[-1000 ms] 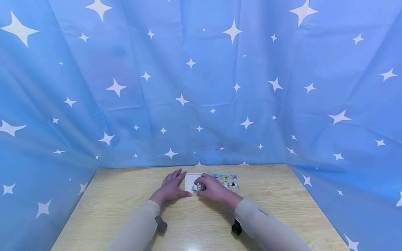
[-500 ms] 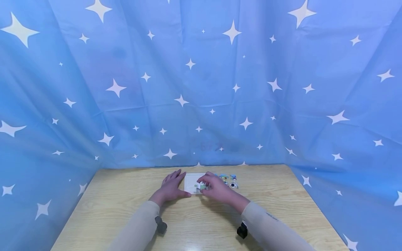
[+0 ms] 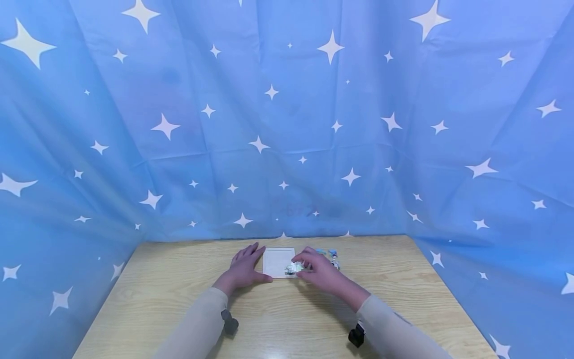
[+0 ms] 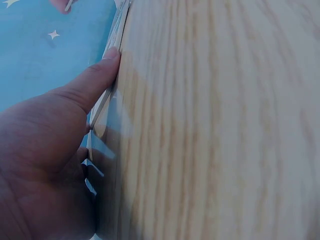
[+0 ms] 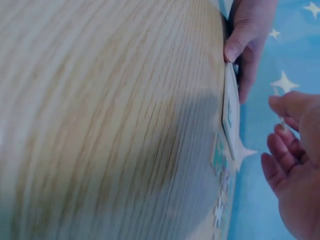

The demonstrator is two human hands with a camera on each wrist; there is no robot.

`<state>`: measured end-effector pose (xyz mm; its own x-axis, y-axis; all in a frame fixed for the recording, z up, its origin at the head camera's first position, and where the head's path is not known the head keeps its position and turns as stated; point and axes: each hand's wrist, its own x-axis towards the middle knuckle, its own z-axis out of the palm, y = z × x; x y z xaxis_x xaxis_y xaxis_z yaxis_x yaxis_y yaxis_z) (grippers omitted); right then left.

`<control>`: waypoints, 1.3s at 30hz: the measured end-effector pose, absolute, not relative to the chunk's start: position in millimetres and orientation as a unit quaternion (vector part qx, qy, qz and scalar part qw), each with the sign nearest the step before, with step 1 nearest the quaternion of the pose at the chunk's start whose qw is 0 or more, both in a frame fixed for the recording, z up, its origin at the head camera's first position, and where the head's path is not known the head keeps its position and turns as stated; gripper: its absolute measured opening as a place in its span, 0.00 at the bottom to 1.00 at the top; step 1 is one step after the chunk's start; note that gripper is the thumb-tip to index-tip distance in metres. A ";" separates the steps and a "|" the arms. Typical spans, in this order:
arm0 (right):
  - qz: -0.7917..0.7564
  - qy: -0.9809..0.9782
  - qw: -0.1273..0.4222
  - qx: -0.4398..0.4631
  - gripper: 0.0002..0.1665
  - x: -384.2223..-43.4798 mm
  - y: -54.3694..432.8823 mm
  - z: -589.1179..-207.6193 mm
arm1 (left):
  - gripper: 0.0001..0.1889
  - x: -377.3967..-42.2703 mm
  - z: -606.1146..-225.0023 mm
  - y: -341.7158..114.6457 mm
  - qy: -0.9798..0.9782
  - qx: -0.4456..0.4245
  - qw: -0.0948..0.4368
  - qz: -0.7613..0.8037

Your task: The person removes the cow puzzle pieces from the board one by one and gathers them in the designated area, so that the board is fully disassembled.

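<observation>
A pale square puzzle tray (image 3: 274, 259) lies near the table's far side. My left hand (image 3: 244, 267) rests along its left side, fingers extended, with the thumb at the near left corner; the left wrist view shows the thumb (image 4: 97, 75) along the tray's edge. My right hand (image 3: 319, 271) pinches a white and green jigsaw piece (image 3: 291, 269) between thumb and fingertips, over the tray's near right corner. Seen edge-on in the right wrist view, that piece (image 5: 279, 107) is a thin sliver raised off the table. Loose jigsaw pieces (image 3: 334, 257) lie right of the tray, partly hidden by my right hand.
The wooden table (image 3: 269, 319) ends just behind the tray, against a blue curtain (image 3: 287, 124) with white stars. In the right wrist view, a green piece (image 5: 218, 154) and several others (image 5: 219, 210) lie beside the tray.
My right hand has moved to the right across the tray, carrying the jigsaw piece, and now covers more of the loose pieces. My left hand has stayed at the tray.
</observation>
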<state>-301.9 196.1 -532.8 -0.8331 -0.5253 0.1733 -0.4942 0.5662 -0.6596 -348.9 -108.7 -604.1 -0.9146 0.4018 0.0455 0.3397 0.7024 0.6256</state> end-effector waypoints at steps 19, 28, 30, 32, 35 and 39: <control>-0.376 0.896 0.020 -0.234 0.22 -291.2 242.7 -541.1 | 0.60 -342.3 -595.0 -108.4 0.918 0.211 0.045 0.332; -0.378 0.896 0.036 -0.232 0.22 -289.9 254.0 -544.1 | 0.60 -337.3 -585.1 -108.0 0.917 0.204 0.065 0.338; -0.376 0.897 0.038 -0.229 0.22 -289.2 255.9 -544.5 | 0.60 -338.6 -586.7 -108.1 0.918 0.200 0.067 0.335; -0.373 0.900 0.039 -0.224 0.22 -288.1 257.2 -544.5 | 0.60 -341.2 -590.7 -108.2 0.918 0.199 0.064 0.336; -0.362 0.906 0.033 -0.218 0.22 -286.8 259.3 -544.9 | 0.60 -346.0 -598.4 -108.6 0.918 0.195 0.064 0.338; -0.347 0.913 0.022 -0.212 0.21 -285.5 262.0 -546.1 | 0.59 -348.8 -603.1 -108.9 0.917 0.194 0.058 0.343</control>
<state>-285.5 262.0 -546.1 -0.9088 -0.4035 0.1063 -0.3724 0.6695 -0.6427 -348.8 -108.9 -603.1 -0.9180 0.3957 0.0265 0.3161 0.6897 0.6515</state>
